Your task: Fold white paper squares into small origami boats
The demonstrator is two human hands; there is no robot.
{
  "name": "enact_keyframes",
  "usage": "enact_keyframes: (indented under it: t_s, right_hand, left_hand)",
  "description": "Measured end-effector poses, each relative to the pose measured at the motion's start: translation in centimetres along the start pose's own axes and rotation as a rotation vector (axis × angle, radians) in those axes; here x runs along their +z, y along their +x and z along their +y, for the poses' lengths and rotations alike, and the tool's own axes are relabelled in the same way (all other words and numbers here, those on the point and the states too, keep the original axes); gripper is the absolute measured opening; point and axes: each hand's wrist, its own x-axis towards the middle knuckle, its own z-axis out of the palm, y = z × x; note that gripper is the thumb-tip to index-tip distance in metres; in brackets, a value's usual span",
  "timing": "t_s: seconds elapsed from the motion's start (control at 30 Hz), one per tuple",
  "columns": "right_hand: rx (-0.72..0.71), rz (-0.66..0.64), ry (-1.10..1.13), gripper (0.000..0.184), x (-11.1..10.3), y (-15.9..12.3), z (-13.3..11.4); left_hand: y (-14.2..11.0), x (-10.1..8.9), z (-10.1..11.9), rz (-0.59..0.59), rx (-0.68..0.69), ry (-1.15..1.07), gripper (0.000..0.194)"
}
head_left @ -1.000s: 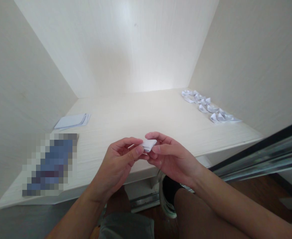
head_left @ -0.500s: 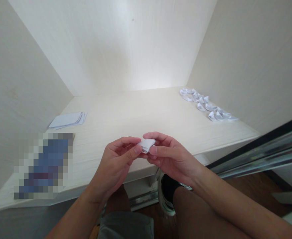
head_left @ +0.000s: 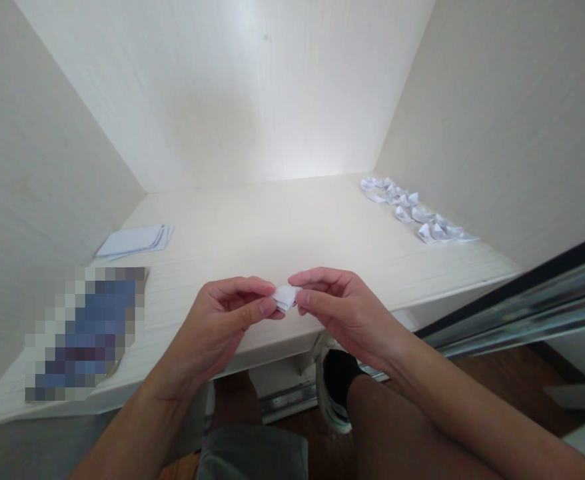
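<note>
A small piece of folded white paper (head_left: 286, 297) is held between my two hands, just above the shelf's front edge. My left hand (head_left: 235, 312) pinches its left side between thumb and fingers. On the right side, my right hand (head_left: 333, 297) grips it with thumb and fingertips. Several layers show at the paper's lower edge. Folded white paper boats (head_left: 412, 212) stand grouped at the right of the shelf. A stack of white paper sheets (head_left: 131, 241) lies at the left.
The pale shelf (head_left: 252, 227) has walls at the back and both sides. A pixelated blue item (head_left: 90, 333) lies at its front left. A dark-edged sliding door rail (head_left: 522, 300) runs along the right. My leg and shoe (head_left: 330, 393) are below the shelf edge.
The folded paper has shifted slightly left and down and is turned a little. My left hand has moved left, and my right fingers now hold the paper nearer its edge.
</note>
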Motion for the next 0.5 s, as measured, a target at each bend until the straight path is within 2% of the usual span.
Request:
enact_keyframes:
  t_s: [0.23,0.4,0.5]
  right_hand:
    - [0.010,-0.050,0.071,0.022,-0.03,0.00,0.10]
    - [0.086,-0.074,0.155,0.028,-0.09,-0.06,0.10]
    - [0.132,-0.063,0.176,0.027,-0.14,-0.12,0.07]
  left_hand:
    - [-0.21,0.42,0.17,-0.032,0.096,0.055,0.015]
    - [-0.25,0.69,-0.03,-0.033,0.079,0.045,0.017]
    - [-0.24,0.59,0.04,-0.073,0.062,0.051,0.017]
